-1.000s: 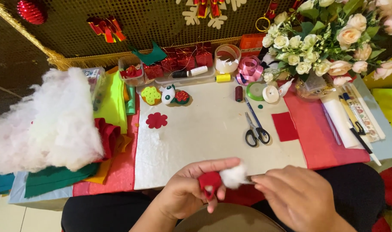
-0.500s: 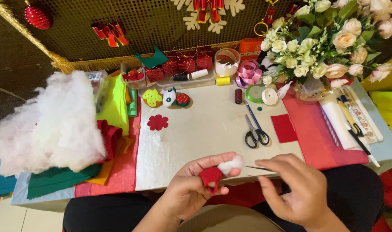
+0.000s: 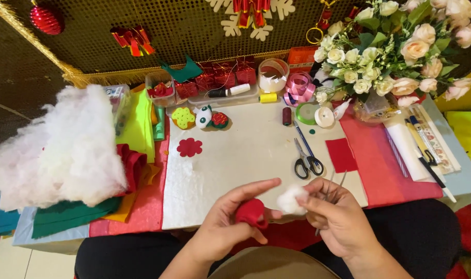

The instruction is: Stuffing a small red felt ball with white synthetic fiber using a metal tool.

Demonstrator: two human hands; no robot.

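My left hand (image 3: 230,219) pinches a small red felt piece (image 3: 252,213) at the near edge of the white work mat (image 3: 235,155). My right hand (image 3: 336,217) holds a tuft of white stuffing (image 3: 291,200) pressed against the red felt, with thin metal tweezers (image 3: 332,186) tucked between its fingers. Both hands sit close together over my lap.
A large heap of white stuffing (image 3: 55,150) lies at the left over coloured felt sheets (image 3: 70,214). Scissors (image 3: 307,157), a red felt square (image 3: 341,155), a red felt flower (image 3: 189,147) and small felt figures (image 3: 204,118) lie on the mat. A bouquet (image 3: 401,46) stands back right.
The hands rose slightly and the right hand brought the white tuft from above the felt to its right side. The tweezers now show between the right fingers.
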